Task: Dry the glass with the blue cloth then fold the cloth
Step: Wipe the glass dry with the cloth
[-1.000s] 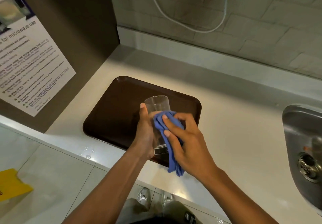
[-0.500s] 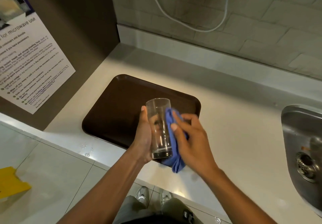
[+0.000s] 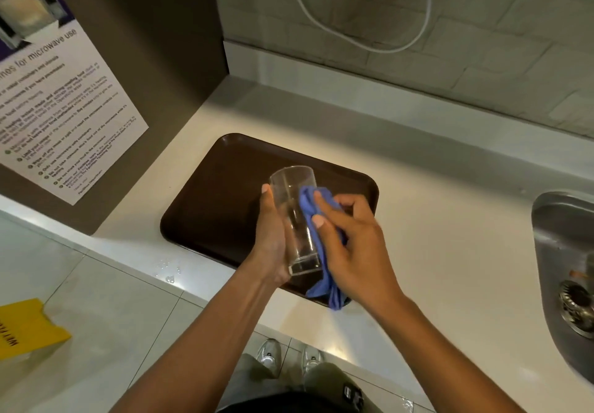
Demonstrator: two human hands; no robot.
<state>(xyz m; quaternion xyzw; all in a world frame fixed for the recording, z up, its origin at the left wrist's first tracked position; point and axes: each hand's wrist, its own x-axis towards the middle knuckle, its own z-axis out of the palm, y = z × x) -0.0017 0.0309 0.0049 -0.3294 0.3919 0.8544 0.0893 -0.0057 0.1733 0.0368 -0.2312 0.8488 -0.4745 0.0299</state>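
Observation:
A clear tall glass [image 3: 295, 207] is held upright above the brown tray [image 3: 212, 207], tilted slightly away from me. My left hand [image 3: 273, 239] grips its left side, thumb up near the rim. My right hand [image 3: 350, 245] presses the blue cloth [image 3: 313, 216] against the glass's right side. A tail of the cloth hangs below my palm, over the tray's front edge. Part of the cloth is hidden under my fingers.
The tray lies on a pale counter [image 3: 434, 236]. A steel sink [image 3: 565, 271] with a drain is at the right. Water drops [image 3: 167, 271] sit near the counter's front edge. A brown panel with a microwave notice [image 3: 64, 107] stands left. A yellow sign [image 3: 25, 329] lies on the floor.
The cloth has slid from the front of the glass round to its right side, leaving the front bare. My right hand shifted right and slightly up; the glass stayed put.

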